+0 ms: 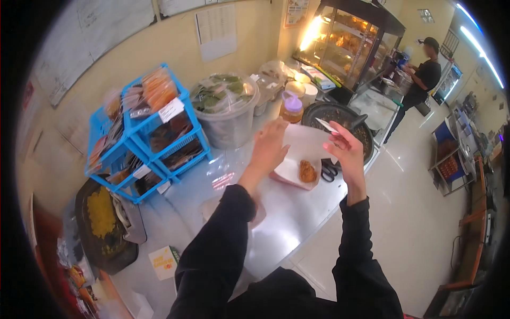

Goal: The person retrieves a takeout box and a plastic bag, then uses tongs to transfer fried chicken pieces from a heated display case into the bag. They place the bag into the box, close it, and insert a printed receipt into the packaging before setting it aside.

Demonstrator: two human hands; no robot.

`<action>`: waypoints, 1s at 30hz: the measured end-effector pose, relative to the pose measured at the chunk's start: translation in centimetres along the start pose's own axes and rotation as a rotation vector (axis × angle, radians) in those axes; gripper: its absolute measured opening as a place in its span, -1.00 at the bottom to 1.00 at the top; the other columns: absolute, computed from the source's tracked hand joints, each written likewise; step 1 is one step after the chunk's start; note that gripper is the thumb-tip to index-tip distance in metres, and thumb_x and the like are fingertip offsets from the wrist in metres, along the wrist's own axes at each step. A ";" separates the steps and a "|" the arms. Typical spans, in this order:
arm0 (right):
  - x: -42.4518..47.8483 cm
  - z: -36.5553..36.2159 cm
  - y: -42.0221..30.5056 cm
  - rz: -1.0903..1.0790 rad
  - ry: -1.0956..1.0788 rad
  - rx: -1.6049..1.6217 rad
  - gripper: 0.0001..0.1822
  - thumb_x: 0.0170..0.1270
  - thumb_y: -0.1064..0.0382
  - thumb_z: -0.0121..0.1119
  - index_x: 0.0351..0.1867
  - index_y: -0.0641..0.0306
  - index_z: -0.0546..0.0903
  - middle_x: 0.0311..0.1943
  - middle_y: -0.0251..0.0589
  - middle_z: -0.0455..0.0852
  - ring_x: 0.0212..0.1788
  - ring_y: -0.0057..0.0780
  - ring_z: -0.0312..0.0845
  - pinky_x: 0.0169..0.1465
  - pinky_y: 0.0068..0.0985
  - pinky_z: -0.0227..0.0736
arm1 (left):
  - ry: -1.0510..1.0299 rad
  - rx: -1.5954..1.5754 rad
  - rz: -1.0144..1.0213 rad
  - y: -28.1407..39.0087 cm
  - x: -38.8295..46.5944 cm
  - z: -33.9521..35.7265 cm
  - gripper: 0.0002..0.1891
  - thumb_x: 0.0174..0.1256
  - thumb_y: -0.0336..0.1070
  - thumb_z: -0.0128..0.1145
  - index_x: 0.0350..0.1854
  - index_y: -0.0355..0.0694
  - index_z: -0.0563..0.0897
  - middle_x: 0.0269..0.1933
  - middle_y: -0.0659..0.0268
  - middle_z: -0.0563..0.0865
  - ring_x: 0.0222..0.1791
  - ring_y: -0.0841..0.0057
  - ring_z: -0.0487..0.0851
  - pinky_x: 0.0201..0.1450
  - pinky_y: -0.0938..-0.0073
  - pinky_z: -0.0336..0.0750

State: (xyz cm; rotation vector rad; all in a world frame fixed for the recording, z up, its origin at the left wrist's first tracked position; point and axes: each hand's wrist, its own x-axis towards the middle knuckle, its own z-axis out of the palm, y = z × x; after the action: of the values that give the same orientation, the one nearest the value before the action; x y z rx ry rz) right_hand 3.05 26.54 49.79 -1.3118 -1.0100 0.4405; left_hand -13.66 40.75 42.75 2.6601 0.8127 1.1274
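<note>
An opened paper food box [293, 169] with a white inside sits before me on the metal table. One piece of fried chicken [307, 171] lies in it. My left hand [269, 143] is at the box's left side, thumb apart from the fingers; whether it grips the box wall is unclear. My right hand [346, 147] is above the box's right side and holds a small flat white packet [326, 125] between thumb and fingers. Black-handled scissors [329, 170] lie just right of the box, partly under the right hand. A squeeze bottle with a purple cap [292, 101] stands behind the box.
A large stone mortar [318, 111] with a pestle stands at the table's right edge. To the left are a blue plastic rack [163, 135], a tub of leaves [227, 123] and a black tray of yellow food [101, 213]. Beyond a lit display case [342, 36], a person [426, 75] stands working.
</note>
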 end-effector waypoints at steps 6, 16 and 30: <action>9.0 -1.6 8.7 -0.167 0.193 -0.439 -0.79 0.13 0.35 0.35 -0.17 0.22 0.77 -0.27 -0.20 0.73 -0.29 -0.41 0.66 -0.16 -0.50 0.51 | -0.155 0.165 0.090 0.0 4.7 8.0 -0.51 0.20 -0.22 0.25 0.22 -0.09 0.51 0.14 0.29 0.54 0.21 0.34 0.45 0.23 -0.03 0.23; 13.3 -2.5 9.9 -0.024 -0.640 -0.678 -0.79 0.09 0.26 0.28 -0.22 0.24 0.70 -0.26 -0.16 0.72 -0.24 -0.30 0.66 -0.11 -0.39 0.53 | 0.018 0.182 0.159 -1.6 4.7 9.7 -0.87 0.15 -0.34 0.11 -0.27 -0.05 0.66 -0.22 0.46 0.60 -0.02 0.48 0.54 0.07 0.14 0.26; -2.2 4.2 5.9 -0.398 0.016 -0.589 -0.54 0.34 0.30 0.24 0.24 0.32 0.46 0.20 -0.08 0.50 0.22 -0.26 0.43 0.28 -0.30 0.30 | 0.205 -0.222 -0.180 9.2 -20.3 -10.3 -0.49 0.16 -0.31 0.32 0.22 -0.12 0.55 0.20 0.22 0.57 0.14 0.27 0.53 0.26 0.06 0.32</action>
State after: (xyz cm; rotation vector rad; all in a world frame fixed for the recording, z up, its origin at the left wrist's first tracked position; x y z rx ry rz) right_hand 0.04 28.80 43.25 -1.5700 -1.4133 -0.1907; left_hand -28.59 21.34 40.34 2.2708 0.8819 1.3695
